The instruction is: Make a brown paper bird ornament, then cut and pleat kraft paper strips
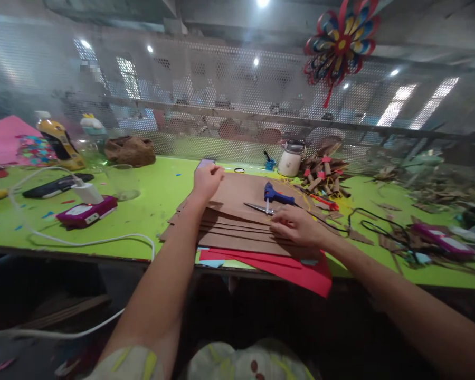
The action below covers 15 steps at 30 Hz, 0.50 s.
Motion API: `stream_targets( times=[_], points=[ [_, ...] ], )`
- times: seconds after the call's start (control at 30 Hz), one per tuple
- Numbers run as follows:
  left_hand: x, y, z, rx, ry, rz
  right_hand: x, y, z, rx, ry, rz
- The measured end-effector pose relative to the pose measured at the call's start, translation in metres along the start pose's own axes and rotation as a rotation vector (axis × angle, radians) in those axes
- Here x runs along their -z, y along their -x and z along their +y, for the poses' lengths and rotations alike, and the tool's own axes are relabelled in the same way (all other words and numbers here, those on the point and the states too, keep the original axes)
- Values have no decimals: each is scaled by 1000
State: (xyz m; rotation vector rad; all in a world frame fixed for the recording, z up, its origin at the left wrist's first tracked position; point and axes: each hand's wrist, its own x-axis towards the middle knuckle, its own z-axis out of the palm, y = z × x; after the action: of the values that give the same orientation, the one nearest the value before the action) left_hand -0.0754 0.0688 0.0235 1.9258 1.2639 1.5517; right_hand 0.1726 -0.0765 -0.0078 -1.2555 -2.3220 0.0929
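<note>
My left hand [208,182] is raised over the back left of a stack of brown cardboard sheets [237,230]. Its fingers are curled closed, and nothing shows in them. Just behind it lies a phone [206,162], partly covered. My right hand [295,224] is over the stack's right side, fingers bent around the handle end of a pair of scissors [256,207]. The dark blades point left; the handles are hidden by the hand. A blue glue gun [279,196] lies on the cardboard just beyond them. Red sheets [309,272] stick out beneath the stack, over the table's front edge.
On the green table [166,184], a purple power strip [87,211] with a white charger, a clear cup [122,182] and a black case [57,184] stand left. A white jar [291,158] and cardboard scraps [326,171] are at the back. A black cord [366,214] runs right.
</note>
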Motion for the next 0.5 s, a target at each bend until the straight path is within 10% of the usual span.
stream_targets(
  times=[0.23, 0.5],
  points=[
    [71, 35, 27, 118, 342, 427, -24, 6, -11, 127, 186, 41],
    [146, 102, -37, 419, 180, 447, -37, 4, -4, 145, 281, 53]
  ],
)
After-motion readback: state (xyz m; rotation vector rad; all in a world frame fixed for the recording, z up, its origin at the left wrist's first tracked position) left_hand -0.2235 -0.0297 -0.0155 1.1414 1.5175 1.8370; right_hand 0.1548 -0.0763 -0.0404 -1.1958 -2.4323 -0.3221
